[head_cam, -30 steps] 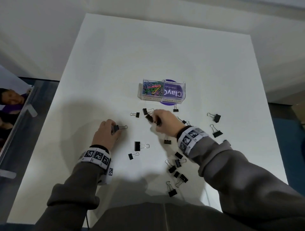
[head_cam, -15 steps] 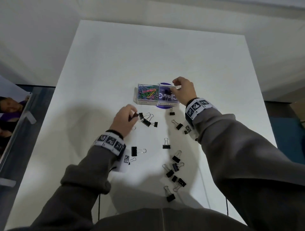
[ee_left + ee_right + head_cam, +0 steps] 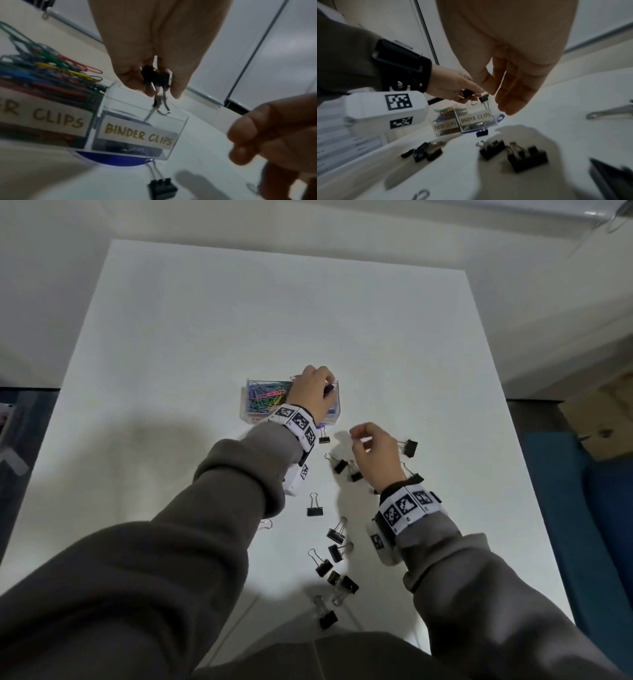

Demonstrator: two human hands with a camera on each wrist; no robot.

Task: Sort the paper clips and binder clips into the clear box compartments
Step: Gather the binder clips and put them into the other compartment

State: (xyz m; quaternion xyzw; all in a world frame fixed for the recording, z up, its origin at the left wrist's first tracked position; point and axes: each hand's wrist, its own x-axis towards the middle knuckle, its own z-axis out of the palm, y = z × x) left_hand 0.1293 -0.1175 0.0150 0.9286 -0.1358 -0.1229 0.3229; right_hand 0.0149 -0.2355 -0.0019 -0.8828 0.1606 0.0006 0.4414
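A clear two-compartment box (image 3: pixel 247 409) stands mid-table. Its left compartment holds coloured paper clips (image 3: pixel 265 397); the right one is labelled BINDER CLIPS (image 3: pixel 137 134). My left hand (image 3: pixel 320 387) hangs just above that right compartment and pinches small black binder clips (image 3: pixel 155 78), their wire handles dangling down. My right hand (image 3: pixel 359 440) hovers low over the table to the right of the box, fingers relaxed and empty. Several loose black binder clips (image 3: pixel 315 510) lie scattered near and below it, one (image 3: pixel 323 438) right at the box's front.
A purple round disc (image 3: pixel 120 161) lies under the box. The white table (image 3: pixel 205 337) extends far behind the box. More binder clips (image 3: pixel 409 447) lie beyond my right hand. A blue surface (image 3: pixel 582 525) sits off the right edge.
My left hand rose from the table with binder clips and came over the box's right compartment. My right hand left the box and drew back over the loose clips.
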